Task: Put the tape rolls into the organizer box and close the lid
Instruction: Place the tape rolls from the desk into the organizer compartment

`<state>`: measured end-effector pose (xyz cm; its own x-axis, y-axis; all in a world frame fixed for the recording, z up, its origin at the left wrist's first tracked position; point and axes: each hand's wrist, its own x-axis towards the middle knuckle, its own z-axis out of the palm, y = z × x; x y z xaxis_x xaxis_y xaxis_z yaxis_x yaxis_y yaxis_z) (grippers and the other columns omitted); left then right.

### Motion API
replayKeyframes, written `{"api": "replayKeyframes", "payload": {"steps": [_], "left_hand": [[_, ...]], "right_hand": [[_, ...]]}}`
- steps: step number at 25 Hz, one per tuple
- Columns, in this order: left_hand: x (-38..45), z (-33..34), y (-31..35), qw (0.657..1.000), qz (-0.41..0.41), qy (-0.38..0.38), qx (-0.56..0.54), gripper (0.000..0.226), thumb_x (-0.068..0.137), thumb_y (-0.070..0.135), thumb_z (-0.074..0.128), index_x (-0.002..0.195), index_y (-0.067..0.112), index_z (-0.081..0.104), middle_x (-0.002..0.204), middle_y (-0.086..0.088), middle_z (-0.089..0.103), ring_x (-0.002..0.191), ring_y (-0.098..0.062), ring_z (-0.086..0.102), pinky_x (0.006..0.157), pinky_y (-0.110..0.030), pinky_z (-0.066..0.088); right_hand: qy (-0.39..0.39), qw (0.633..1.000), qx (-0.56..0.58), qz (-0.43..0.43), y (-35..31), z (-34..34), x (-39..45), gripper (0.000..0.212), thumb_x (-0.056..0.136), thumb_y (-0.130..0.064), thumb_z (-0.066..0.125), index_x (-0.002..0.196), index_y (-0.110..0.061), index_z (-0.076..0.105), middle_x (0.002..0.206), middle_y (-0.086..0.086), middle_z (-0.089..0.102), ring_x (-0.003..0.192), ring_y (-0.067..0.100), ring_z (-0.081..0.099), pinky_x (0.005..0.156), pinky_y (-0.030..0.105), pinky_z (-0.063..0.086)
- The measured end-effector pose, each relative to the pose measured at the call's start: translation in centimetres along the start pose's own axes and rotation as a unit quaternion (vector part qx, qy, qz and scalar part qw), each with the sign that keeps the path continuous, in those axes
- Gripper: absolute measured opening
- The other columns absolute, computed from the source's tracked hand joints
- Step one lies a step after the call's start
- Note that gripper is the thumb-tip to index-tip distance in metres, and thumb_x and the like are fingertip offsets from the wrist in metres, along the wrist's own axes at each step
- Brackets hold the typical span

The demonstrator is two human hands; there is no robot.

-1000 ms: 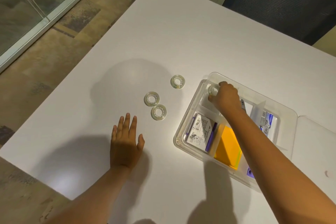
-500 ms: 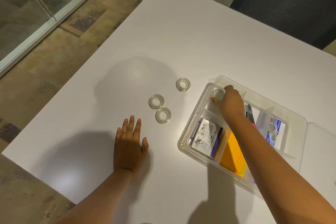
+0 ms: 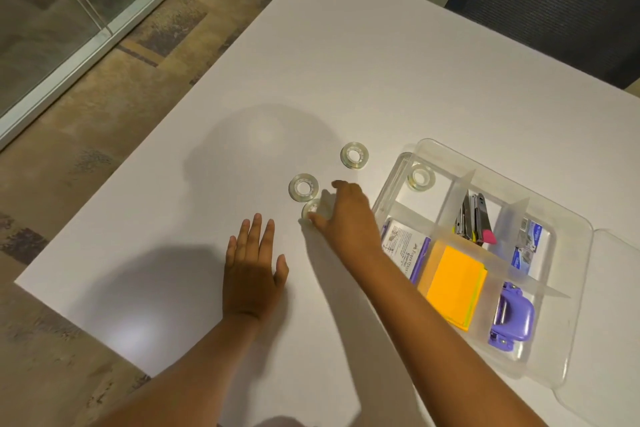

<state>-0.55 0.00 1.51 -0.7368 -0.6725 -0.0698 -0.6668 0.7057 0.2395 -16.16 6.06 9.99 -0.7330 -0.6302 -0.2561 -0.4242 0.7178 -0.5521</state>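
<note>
Three clear tape rolls lie on the white table: the far roll (image 3: 354, 156), the middle roll (image 3: 303, 187) and the nearest roll (image 3: 311, 209). My right hand (image 3: 343, 215) reaches over the nearest roll, thumb and fingers closing around it while it still rests on the table. A fourth tape roll (image 3: 421, 177) lies in the far-left compartment of the clear organizer box (image 3: 568, 291). The box's clear lid (image 3: 620, 288) lies open to the right. My left hand (image 3: 252, 270) rests flat on the table, fingers spread, holding nothing.
The box also holds a paper packet (image 3: 403, 248), orange sticky notes (image 3: 455, 288), staplers (image 3: 472, 215), a purple hole punch (image 3: 512, 317) and a staple pack (image 3: 530, 248). A dark chair (image 3: 554, 0) stands behind the table. The table's left edge drops to patterned floor.
My right hand left a tape roll in the box's far-left compartment and moved left to the nearest roll on the table. The left hand stayed flat.
</note>
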Motion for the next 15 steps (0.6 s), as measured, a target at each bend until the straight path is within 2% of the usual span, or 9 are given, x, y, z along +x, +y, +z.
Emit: {"api": "replayKeyframes", "payload": {"steps": [3, 7, 9, 12, 15], "left_hand": [[0.1, 0.0, -0.1, 1.0, 0.002, -0.004, 0.004, 0.059, 0.081, 0.032, 0.035, 0.134, 0.008, 0.042, 0.142, -0.017, 0.04, 0.13, -0.034, 0.038, 0.104, -0.049, 0.029], [0.2, 0.0, -0.1, 1.0, 0.003, -0.007, 0.006, 0.059, 0.081, 0.034, 0.035, 0.134, 0.008, 0.042, 0.142, -0.017, 0.04, 0.13, -0.034, 0.038, 0.104, -0.049, 0.029], [0.1, 0.0, -0.1, 1.0, 0.002, -0.009, 0.006, 0.059, 0.082, 0.034, 0.035, 0.134, 0.009, 0.042, 0.142, -0.017, 0.04, 0.13, -0.034, 0.037, 0.105, -0.049, 0.029], [0.2, 0.0, 0.0, 1.0, 0.005, -0.008, 0.006, 0.059, 0.081, 0.034, 0.035, 0.133, 0.008, 0.043, 0.141, -0.019, 0.041, 0.128, -0.036, 0.039, 0.103, -0.05, 0.03], [0.2, 0.0, 0.0, 1.0, 0.005, -0.006, -0.002, 0.059, 0.08, 0.033, 0.035, 0.133, 0.007, 0.044, 0.14, -0.019, 0.042, 0.128, -0.036, 0.04, 0.103, -0.05, 0.031]], "right_hand": [[-0.01, 0.999, -0.045, 0.026, 0.0, 2.6, -0.3, 0.082, 0.077, -0.035, 0.072, 0.138, -0.006, 0.026, 0.129, 0.013, 0.044, 0.117, 0.028, 0.047, 0.094, 0.033, 0.043], [0.002, 0.989, -0.146, 0.001, 0.3, 3.9, 0.4, 0.073, 0.08, -0.031, 0.067, 0.137, -0.006, 0.028, 0.127, 0.011, 0.046, 0.109, 0.027, 0.048, 0.085, 0.031, 0.044], [-0.003, 0.993, -0.115, 0.01, 0.2, 3.4, 0.4, 0.068, 0.079, -0.025, 0.067, 0.133, -0.007, 0.031, 0.123, 0.011, 0.049, 0.107, 0.028, 0.049, 0.082, 0.033, 0.046], [-0.01, 0.999, -0.041, 0.003, 0.0, 2.0, -0.6, 0.066, 0.078, -0.023, 0.067, 0.133, -0.009, 0.032, 0.124, 0.012, 0.048, 0.112, 0.028, 0.047, 0.085, 0.033, 0.045], [0.029, 0.999, 0.02, -0.029, 0.1, 0.1, -1.4, 0.067, 0.079, -0.023, 0.066, 0.136, -0.01, 0.033, 0.127, 0.011, 0.048, 0.118, 0.027, 0.044, 0.09, 0.031, 0.041]]}}
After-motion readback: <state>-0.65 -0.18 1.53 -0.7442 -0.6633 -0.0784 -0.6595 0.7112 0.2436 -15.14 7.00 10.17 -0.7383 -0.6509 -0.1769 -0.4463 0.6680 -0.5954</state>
